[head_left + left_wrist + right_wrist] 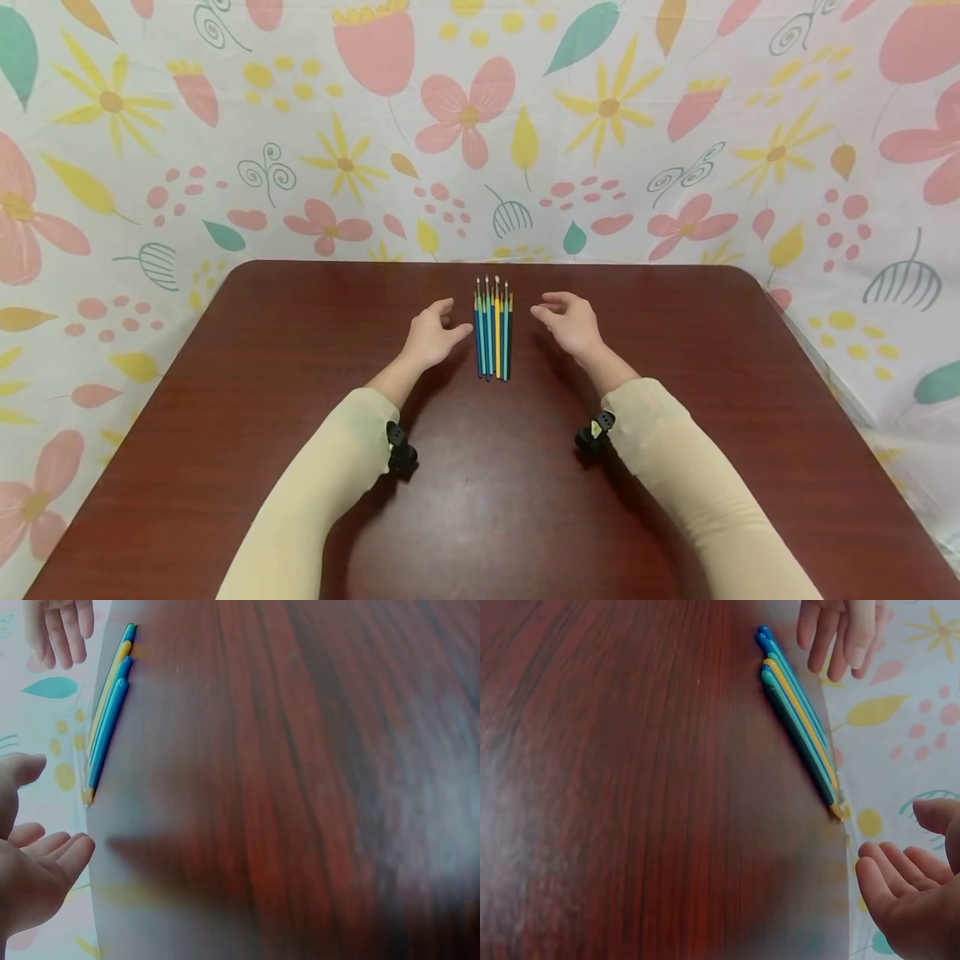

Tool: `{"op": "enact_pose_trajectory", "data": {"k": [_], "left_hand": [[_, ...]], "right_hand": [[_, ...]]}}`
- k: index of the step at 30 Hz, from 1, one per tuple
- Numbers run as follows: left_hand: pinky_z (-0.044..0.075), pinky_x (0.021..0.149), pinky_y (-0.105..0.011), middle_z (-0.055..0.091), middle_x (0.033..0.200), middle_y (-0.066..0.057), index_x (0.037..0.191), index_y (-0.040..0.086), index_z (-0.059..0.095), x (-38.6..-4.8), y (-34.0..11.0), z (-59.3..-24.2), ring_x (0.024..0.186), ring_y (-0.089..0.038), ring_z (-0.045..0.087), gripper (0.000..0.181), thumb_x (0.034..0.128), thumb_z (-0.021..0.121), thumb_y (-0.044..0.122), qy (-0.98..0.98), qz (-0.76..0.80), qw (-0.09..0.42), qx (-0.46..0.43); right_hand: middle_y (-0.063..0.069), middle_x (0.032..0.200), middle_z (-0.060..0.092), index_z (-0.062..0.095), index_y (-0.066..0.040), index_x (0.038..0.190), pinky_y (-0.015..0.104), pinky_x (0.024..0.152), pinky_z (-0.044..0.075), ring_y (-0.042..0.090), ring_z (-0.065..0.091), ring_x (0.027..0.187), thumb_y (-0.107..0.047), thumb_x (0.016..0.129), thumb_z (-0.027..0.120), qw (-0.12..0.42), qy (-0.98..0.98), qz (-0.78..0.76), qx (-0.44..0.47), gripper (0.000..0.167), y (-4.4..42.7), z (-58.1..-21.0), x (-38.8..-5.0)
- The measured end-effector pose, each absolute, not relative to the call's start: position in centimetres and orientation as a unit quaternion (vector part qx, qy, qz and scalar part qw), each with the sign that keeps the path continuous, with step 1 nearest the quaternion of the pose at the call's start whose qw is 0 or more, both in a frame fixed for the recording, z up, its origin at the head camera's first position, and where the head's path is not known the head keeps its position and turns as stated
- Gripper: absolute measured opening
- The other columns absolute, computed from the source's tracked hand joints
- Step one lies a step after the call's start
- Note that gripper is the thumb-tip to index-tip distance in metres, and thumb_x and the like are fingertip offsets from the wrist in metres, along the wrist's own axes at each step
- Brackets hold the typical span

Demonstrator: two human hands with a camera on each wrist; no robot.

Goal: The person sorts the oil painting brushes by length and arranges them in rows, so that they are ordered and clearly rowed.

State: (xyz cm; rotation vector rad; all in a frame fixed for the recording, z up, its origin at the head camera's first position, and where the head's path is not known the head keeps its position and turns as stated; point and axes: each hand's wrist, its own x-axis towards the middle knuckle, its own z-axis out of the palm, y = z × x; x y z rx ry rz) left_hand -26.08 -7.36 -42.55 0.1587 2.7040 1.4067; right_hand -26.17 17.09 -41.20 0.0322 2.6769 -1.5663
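Several thin paintbrushes (pixel 492 337) lie side by side on the table, bristles toward the far edge, handles blue, teal, yellow and dark green. My left hand (pixel 431 335) is just left of them, its fingers relaxed and slightly bent, touching nothing. On the other side, a little farther off, my right hand (pixel 572 325) is held with loosely bent fingers and an empty grasp. The left wrist view shows the left hand (pixel 37 862) beside the brushes (pixel 110 720); in the right wrist view the right hand (pixel 915 889) is apart from the brushes (pixel 801 724).
The dark red wooden table (pixel 465 517) has rounded far corners. Behind it hangs a white cloth (pixel 450 208) printed with flowers and leaves. A small black camera (pixel 401 450) is on the left wrist, another camera (pixel 595 433) on the right.
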Motion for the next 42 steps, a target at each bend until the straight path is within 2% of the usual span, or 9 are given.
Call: {"op": "enact_pose_trajectory", "data": {"k": [9,16,24,29,34,42], "left_hand": [[0.048,0.098,-0.04,0.052,0.137,-0.015,0.139,0.004,0.045,-26.4,-6.3,-42.9,0.121,-0.027,0.055,0.057,0.0892,0.065,0.021,0.859,0.507,0.066,0.023],[0.055,0.086,-0.037,0.057,0.128,-0.018,0.137,0.002,0.047,-26.9,-5.6,-42.8,0.104,-0.029,0.065,0.051,0.0902,0.064,0.016,0.816,0.569,0.1,-0.012],[0.058,0.074,-0.033,0.064,0.117,-0.02,0.128,-0.002,0.054,-27.4,-5.0,-42.7,0.095,-0.027,0.069,0.041,0.0897,0.064,0.01,0.762,0.629,0.132,-0.084],[0.059,0.069,-0.031,0.066,0.115,-0.017,0.122,-0.001,0.06,-27.8,-4.8,-42.9,0.087,-0.023,0.07,0.037,0.0882,0.066,0.012,0.764,0.623,0.131,-0.105],[0.058,0.064,-0.028,0.068,0.11,-0.015,0.115,0.001,0.065,-28.3,-4.4,-43.4,0.076,-0.016,0.069,0.031,0.0864,0.069,0.013,0.769,0.614,0.13,-0.121],[0.057,0.058,-0.024,0.071,0.097,-0.016,0.104,0.001,0.07,-28.5,-4.0,-43.6,0.064,-0.011,0.064,0.022,0.0845,0.07,0.012,0.783,0.597,0.11,-0.133]], "right_hand": [[0.02,0.126,0.057,0.051,0.001,0.133,0.043,0.094,0.051,0.032,0.06,0.113,-0.021,0.093,0.06,0.067,0.821,-0.566,0.033,0.047,16.4,-41.3,-26.7],[0.02,0.128,0.056,0.052,0.002,0.132,0.039,0.093,0.051,0.031,0.061,0.113,-0.019,0.094,0.059,0.101,0.806,-0.581,0.05,0.044,15.8,-41.5,-27.1],[0.022,0.127,0.058,0.052,0.003,0.131,0.037,0.088,0.054,0.033,0.062,0.111,-0.015,0.094,0.059,0.135,0.781,-0.604,0.078,0.042,15.2,-41.6,-27.5],[0.021,0.125,0.06,0.054,0.003,0.129,0.033,0.082,0.056,0.028,0.066,0.104,-0.017,0.094,0.058,0.147,0.764,-0.618,0.107,0.04,14.9,-41.8,-27.8],[0.021,0.123,0.061,0.057,0.002,0.125,0.028,0.075,0.057,0.018,0.07,0.088,-0.017,0.094,0.059,0.148,0.751,-0.628,0.136,0.037,14.9,-42.3,-28.0],[0.02,0.113,0.066,0.063,0.002,0.116,0.027,0.068,0.058,0.011,0.069,0.071,-0.016,0.087,0.069,0.105,0.76,-0.62,0.167,0.035,13.9,-43.1,-28.2]]}}
